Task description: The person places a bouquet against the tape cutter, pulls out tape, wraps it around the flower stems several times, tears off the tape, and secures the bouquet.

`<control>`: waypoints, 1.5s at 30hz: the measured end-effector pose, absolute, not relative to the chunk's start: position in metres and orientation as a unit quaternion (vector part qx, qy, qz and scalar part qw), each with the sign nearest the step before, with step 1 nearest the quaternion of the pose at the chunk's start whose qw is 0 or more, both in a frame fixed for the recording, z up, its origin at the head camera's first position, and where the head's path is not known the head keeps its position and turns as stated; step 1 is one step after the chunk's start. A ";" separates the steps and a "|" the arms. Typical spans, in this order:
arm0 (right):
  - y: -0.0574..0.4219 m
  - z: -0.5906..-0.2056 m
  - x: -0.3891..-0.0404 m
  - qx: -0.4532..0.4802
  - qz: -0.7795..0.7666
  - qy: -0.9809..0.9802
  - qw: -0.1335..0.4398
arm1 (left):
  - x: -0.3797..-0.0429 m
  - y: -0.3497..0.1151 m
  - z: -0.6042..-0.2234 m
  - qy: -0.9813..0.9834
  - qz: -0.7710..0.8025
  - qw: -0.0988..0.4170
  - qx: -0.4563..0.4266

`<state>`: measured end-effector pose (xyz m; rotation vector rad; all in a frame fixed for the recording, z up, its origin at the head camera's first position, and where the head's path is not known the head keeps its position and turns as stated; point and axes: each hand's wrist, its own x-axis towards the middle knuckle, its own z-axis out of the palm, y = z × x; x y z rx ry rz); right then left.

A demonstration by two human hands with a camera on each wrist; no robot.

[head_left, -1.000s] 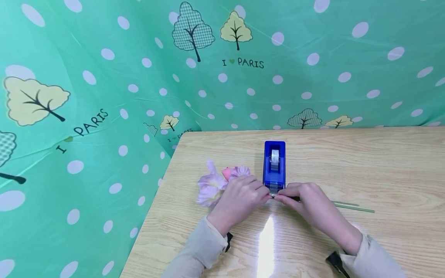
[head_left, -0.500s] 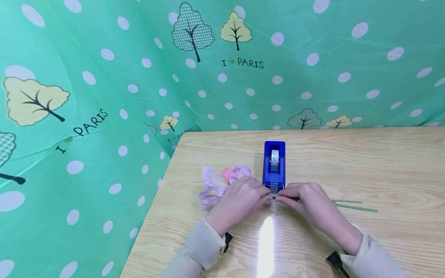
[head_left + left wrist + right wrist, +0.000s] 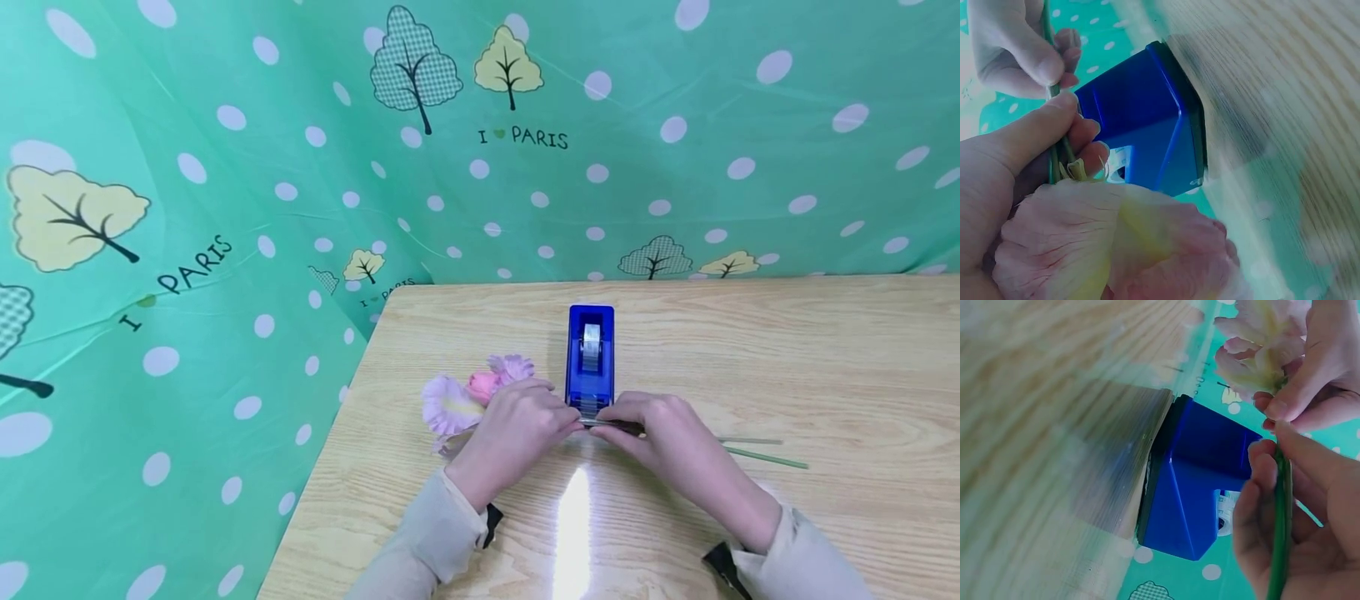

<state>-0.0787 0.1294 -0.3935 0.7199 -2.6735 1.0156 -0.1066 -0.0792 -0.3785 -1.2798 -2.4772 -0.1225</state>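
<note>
In the head view my left hand (image 3: 517,429) pinches a small bunch of flowers by their stems, just below the blossoms. A lilac ruffled flower (image 3: 450,406), a pink bloom (image 3: 483,385) and another lilac bloom (image 3: 512,367) show to its left. My right hand (image 3: 671,437) pinches the same stems (image 3: 767,456) farther along, and their green ends stick out to the right. The fingertips of both hands nearly meet in front of a blue tape dispenser (image 3: 590,385). Close up, the left wrist view shows thumb and fingers gripping the green stems (image 3: 1054,162); any tape there is hard to make out.
The dispenser holds a roll of clear tape (image 3: 592,337) and stands on a light wooden table (image 3: 825,358). A green dotted cloth (image 3: 637,125) hangs behind and to the left of the table. A bright reflection lies on the tabletop nearest the person.
The flower heads have turned about their stems, so the lilac petals and the pink bloom face differently. The stem ends at the right have shifted slightly. Both hands remain almost in place.
</note>
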 end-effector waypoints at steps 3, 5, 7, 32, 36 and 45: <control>0.130 -0.392 -0.080 0.229 0.360 -0.903 0.058 | -0.106 -0.080 -0.378 -0.873 -0.038 0.182 -0.450; 0.130 -0.392 -0.081 0.221 0.360 -0.905 0.040 | -0.107 -0.080 -0.379 -0.873 -0.038 0.185 -0.449; 0.130 -0.392 -0.082 0.219 0.351 -0.910 0.030 | -0.106 -0.079 -0.378 -0.873 -0.038 0.188 -0.448; 0.129 -0.394 -0.078 0.249 0.354 -0.898 0.081 | -0.103 -0.078 -0.380 -0.888 -0.089 0.182 -0.413; 0.129 -0.395 -0.078 0.257 0.351 -0.895 0.102 | -0.102 -0.078 -0.379 -0.896 -0.083 0.152 -0.408; 0.129 -0.396 -0.076 0.273 0.326 -0.892 0.153 | -0.103 -0.078 -0.376 -0.909 -0.077 0.065 -0.404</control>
